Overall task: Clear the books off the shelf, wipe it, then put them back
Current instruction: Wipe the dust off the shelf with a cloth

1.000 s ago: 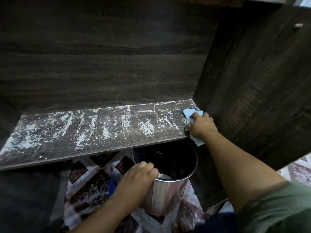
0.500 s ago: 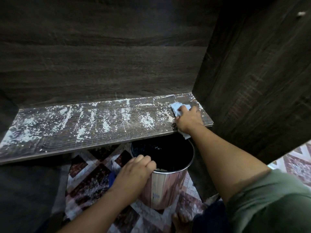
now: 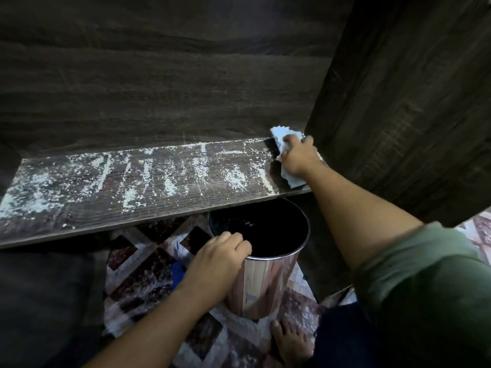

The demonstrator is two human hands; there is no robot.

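I am looking into a dark wood-grain cabinet, its back panel [image 3: 159, 83] filling the top of the view and a side panel [image 3: 398, 102] rising on the right. The shelf [image 3: 79, 208] runs across the middle, bare of books and streaked with white dust [image 3: 164, 176] along most of its length, thickest toward its left end. A narrow strip at the shelf's right end looks darker and cleaner.

My right hand [image 3: 299, 158] sits at the shelf's far right corner, against the side panel. Its fingers are bent over a pale blue cloth [image 3: 281, 136] and press it flat on the shelf; the cloth shows beyond the fingertips toward the back edge and again below the wrist near the front edge.

Below the shelf's front edge, toward its right end, stands a shiny metal bin [image 3: 265, 282] on the floor, upright, its inside dark. My left hand [image 3: 220, 256] grips the near left part of its rim, fingers curled over the edge into the opening.

The floor [image 3: 143, 272] is patterned tile in dark red and pale diamonds, dusted white in places. Something blue [image 3: 177, 274] lies just left of the bin, partly hidden by my left wrist. A bare foot [image 3: 289, 341] rests beside the bin's base, and a green sleeve [image 3: 425, 288] covers my right upper arm.
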